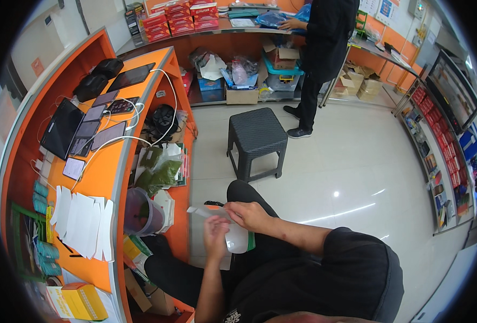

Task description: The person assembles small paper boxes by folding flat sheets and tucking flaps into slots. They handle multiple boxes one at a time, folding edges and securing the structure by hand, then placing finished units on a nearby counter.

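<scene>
Above my lap I hold a whitish, glossy sheet or packet (238, 241) with a green edge on its right side. Its exact kind is unclear. My right hand (247, 216) pinches its upper edge with thumb and fingers. Against its left side is my left hand (216, 231), fingers curled and slightly blurred. A pale strip (197, 211) sticks out to the left above the left hand. A small orange patch and something black show just above the fingers, partly hidden.
Left stands an orange counter (102, 177) with a laptop (61, 128), several phones, cables and white paper strips (82, 222). A clear bucket (143, 211) sits on its shelf. Ahead is a dark stool (257, 132); beyond it a person in black (330, 48) stands at a bench.
</scene>
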### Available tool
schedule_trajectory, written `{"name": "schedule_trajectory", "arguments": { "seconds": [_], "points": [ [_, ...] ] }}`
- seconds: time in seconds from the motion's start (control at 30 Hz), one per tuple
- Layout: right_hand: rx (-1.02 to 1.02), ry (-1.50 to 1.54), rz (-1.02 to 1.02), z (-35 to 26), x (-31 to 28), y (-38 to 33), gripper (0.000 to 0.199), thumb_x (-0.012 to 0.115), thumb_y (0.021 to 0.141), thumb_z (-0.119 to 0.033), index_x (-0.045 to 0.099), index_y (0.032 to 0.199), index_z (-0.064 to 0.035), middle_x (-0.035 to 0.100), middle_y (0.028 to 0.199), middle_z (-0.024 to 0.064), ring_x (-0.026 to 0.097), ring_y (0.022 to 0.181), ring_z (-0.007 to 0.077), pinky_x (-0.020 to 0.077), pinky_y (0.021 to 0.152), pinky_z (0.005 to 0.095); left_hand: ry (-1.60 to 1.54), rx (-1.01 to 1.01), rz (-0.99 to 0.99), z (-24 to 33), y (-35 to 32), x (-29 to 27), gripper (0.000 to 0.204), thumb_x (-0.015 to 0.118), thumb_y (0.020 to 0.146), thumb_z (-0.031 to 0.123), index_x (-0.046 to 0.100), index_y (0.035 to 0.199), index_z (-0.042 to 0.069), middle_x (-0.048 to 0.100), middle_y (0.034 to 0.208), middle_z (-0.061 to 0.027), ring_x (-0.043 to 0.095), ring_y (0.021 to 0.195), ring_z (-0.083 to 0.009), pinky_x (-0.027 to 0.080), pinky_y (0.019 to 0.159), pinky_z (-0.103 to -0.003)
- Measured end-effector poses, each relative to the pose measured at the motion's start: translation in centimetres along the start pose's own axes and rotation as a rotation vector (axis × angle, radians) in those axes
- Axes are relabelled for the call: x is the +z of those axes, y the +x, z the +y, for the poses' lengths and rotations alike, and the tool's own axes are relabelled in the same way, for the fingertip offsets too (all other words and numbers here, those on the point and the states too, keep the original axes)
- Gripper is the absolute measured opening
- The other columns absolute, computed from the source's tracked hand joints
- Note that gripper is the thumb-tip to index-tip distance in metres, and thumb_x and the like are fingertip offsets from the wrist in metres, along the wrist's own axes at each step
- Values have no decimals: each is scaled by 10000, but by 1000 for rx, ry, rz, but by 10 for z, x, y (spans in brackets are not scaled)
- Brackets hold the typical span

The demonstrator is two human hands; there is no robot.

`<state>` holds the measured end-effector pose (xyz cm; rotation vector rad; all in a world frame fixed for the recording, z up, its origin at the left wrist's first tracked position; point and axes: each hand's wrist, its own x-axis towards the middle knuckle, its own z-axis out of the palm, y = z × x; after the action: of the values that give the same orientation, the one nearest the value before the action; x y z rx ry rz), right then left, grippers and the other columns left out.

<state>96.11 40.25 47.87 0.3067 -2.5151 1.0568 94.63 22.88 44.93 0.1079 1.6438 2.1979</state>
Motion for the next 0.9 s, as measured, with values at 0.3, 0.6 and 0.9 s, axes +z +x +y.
{"name": "schedule_trajectory", "arguments": {
  "seconds": [0.3, 0.6, 0.9],
  "points": [
    [-157, 128, 56, -38, 6, 20, 168, 660, 915, -121, 667, 1055, -29, 701, 1050, 105, 705, 942, 248, 582, 807, 323, -167, 42, 214, 61, 1, -19, 272, 616, 972, 185, 556, 1178, 17, 664, 1031, -66, 647, 902, -154, 499, 794, -268],
    [126, 617, -69, -59, -4, 36, 142, 613, 954, -86, 666, 1046, 8, 653, 1200, 120, 657, 1033, 223, 519, 897, 319, 311, 429, 341, 40, -9, -11, 237, 643, 955, 61, 661, 1135, -92, 686, 1066, -107, 648, 988, -164, 532, 842, -279],
    [63, 653, -95, -72, -19, 43, 146, 641, 931, -81, 683, 1027, 20, 654, 1212, 129, 652, 1088, 237, 512, 933, 334, 359, 540, 255, 65, -22, -6, 245, 647, 957, 77, 668, 1121, -104, 656, 1142, -149, 635, 1034, -185, 522, 893, -294]
  ]
}}
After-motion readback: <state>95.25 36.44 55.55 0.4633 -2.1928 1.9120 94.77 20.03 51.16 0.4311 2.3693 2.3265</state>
